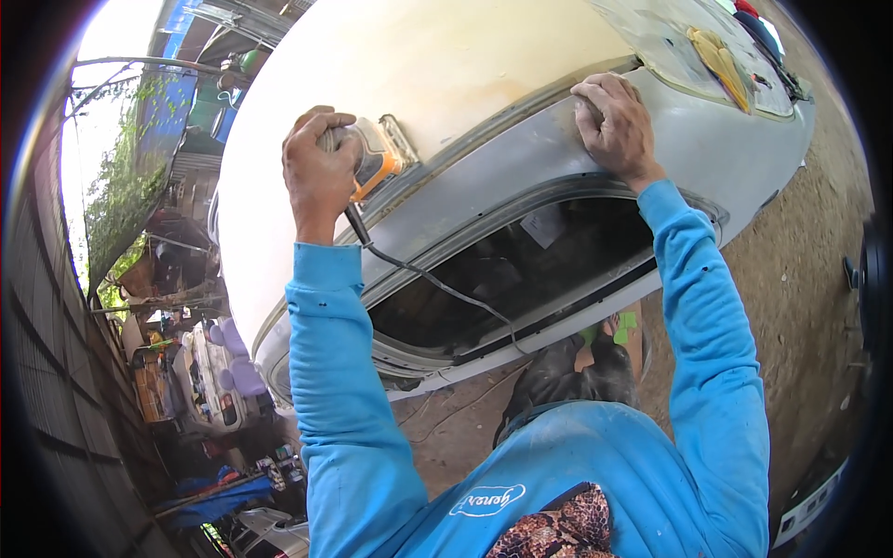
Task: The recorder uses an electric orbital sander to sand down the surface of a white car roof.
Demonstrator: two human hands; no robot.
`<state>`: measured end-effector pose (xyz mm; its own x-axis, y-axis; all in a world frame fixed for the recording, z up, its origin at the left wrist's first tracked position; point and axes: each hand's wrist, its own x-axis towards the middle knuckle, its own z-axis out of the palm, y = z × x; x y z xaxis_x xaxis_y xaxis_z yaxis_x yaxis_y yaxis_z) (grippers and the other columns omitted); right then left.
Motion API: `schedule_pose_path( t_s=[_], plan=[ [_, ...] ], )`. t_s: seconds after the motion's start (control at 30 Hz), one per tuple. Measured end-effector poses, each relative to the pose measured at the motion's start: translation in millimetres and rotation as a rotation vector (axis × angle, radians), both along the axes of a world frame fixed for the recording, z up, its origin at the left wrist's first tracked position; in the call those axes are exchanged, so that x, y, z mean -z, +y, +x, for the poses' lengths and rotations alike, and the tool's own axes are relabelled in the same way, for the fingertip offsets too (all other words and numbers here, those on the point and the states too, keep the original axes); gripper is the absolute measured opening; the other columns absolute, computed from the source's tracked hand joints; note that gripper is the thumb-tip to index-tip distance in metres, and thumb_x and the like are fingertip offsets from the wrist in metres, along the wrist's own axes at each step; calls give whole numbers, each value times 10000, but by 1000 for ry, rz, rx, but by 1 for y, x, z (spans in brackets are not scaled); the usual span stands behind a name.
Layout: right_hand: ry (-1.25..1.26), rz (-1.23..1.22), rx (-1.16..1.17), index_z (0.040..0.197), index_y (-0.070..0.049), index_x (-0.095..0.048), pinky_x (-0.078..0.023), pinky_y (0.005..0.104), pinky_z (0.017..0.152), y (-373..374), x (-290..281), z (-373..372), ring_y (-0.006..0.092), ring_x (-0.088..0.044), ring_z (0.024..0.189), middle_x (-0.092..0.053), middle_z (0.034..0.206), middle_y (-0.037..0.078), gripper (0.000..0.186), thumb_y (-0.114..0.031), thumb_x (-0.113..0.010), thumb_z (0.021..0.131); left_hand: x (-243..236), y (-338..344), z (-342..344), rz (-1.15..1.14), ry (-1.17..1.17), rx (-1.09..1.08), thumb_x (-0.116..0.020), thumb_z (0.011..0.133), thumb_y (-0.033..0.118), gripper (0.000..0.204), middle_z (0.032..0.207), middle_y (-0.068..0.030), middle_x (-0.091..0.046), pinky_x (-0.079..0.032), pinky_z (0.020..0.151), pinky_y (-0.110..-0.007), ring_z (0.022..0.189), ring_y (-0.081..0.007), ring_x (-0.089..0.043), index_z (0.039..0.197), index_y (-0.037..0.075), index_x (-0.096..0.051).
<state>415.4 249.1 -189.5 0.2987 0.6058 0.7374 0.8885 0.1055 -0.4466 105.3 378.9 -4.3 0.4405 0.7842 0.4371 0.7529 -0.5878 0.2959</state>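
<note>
My left hand [318,167] is closed around the body of an orange and grey electric sander [377,166]. Its flat pad lies at the edge of the cream-coloured car roof [446,65]. A dark power cord [428,274] runs from the sander down across the side window opening. Farther right, my right hand [614,126] rests on the grey roof edge [535,130], its fingers bent over the channel there and the thumb below. Dust whitens its fingers. What lies under the right palm is hidden.
Yellowish work gloves [718,67] lie on the sheet-covered windshield [670,42]. Below the roof is the dark side window opening [521,270]. Another vehicle body [216,381] and stacked clutter stand at the left, beside a corrugated wall [56,372]. Dirt floor [800,307] stretches along the right.
</note>
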Motion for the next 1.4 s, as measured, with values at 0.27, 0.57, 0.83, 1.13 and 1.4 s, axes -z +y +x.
schedule_pose_path(
  t_s=[0.27, 0.57, 0.83, 1.13, 1.4],
  plan=[
    [8, 22, 16, 1008, -60, -734, -480, 424, 1023, -1, -4, -3, 297, -641, 1072, -691, 1060, 69, 177, -128, -656, 864, -4, 6, -68, -18, 24, -70, -702, 809, 9, 229, 1248, -156, -694, -527, 1036, -403, 1149, -306, -676, 1023, 20, -783],
    [10, 15, 35, 1000, -52, -738, -483, 428, 1033, 0, -3, -5, 299, -641, 1084, -697, 1067, 73, 185, -136, -659, 856, 1, -7, -3, 8, 20, -14, -686, 794, 24, 221, 1228, -143, -710, -513, 1035, -416, 1131, -326, -669, 985, 46, -795],
    [22, 14, 37, 1012, -43, -746, -479, 419, 1044, 0, -1, -5, 289, -635, 1098, -700, 1070, 75, 206, -145, -664, 853, 9, -12, 99, -17, 76, 38, -714, 799, 112, 229, 1218, -18, -717, -506, 1052, -444, 1224, -302, -587, 1000, 152, -818],
    [23, -10, 19, 1025, -48, -753, -479, 412, 1037, -1, 1, -3, 292, -639, 1087, -705, 1081, 79, 219, -152, -652, 862, 11, -16, 167, -82, 79, 74, -769, 788, 181, 234, 1234, 2, -707, -507, 1055, -453, 1247, -305, -568, 1015, 187, -823],
    [23, -6, 21, 1018, -57, -751, -481, 418, 1015, -2, -1, -3, 290, -636, 1086, -701, 1083, 77, 200, -154, -649, 875, 10, -14, 121, -52, 85, 47, -747, 790, 156, 234, 1239, 18, -705, -498, 1070, -450, 1259, -291, -569, 1012, 180, -819]
  ],
)
